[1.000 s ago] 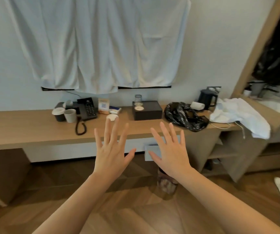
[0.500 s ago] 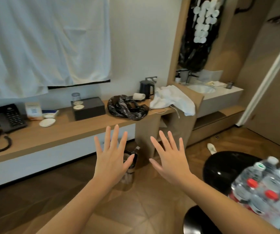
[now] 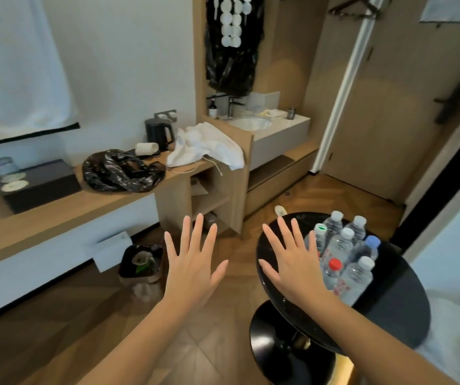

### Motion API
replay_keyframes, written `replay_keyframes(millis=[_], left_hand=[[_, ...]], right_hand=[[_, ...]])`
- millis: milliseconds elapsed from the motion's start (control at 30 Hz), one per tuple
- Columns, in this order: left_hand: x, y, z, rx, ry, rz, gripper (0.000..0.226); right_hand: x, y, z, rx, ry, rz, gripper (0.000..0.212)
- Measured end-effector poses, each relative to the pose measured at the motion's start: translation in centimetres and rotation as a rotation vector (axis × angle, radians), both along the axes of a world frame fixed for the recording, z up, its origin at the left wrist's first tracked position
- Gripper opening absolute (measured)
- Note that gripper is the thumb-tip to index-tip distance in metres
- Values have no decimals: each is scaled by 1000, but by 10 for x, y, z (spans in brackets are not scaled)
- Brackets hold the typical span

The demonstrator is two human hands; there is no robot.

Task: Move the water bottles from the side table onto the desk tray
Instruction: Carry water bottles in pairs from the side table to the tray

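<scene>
- Where the round black side table stands at the lower right, the water bottles sit upright in a tight cluster on its top, toward the far right part of it.
- Most bottles have white caps; one cap is red, one is blue, and one looks green and white.
- The right hand is held flat above the near left part of the table, back toward the camera, fingers spread and holding nothing; it partly hides the leftmost bottles, and whether it touches them cannot be told.
- The left hand is raised beside it over the wooden floor, also flat with fingers spread wide and empty.
- Below the left hand, a small bin with a dark liner stands on the floor against the desk front.
- The long wooden desk runs along the left wall, well apart from the bottles.
- On the desk lie a black box, a crumpled black bag, a white cloth and a black kettle.
- Beyond the desk end is a washbasin.
</scene>
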State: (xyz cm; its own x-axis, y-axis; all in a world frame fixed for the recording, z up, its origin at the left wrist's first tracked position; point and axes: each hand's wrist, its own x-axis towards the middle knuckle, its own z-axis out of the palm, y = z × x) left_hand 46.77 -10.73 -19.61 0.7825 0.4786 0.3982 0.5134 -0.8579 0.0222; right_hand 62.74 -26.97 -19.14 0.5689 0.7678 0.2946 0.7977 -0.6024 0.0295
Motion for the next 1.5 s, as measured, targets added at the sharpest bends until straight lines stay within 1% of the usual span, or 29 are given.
replay_keyframes(millis=[267,433,533,800,1033,1267,1333,1400,1500], left_hand=[[65,0,-13,-28,-16,-191,71],[112,11,-20,-46,12,-341,72],[136,17,-21,-15,42,-422,73],[196,16,-22,-48,66,-555,73],[267,-4,-17,-30,59,-612,73],[356,-34,-16,-7,139,-593,73],[379,-43,-22,-54,213,-602,72],[397,-48,-32,-145,299,-610,71],[416,-51,-44,-220,372,-604,69]], right_hand=[[26,-37,-14,-45,35,-213,73],[44,-43,-18,-25,58,-400,73],[55,-44,-24,-36,63,-504,74],[86,-54,-34,-70,92,-660,69],[149,-67,-26,-44,113,-706,70],[240,-82,-28,-57,163,-684,68],[264,-81,-29,-86,201,-657,68],[283,-79,-30,-121,221,-624,66],[305,-78,-34,-176,264,-573,62]])
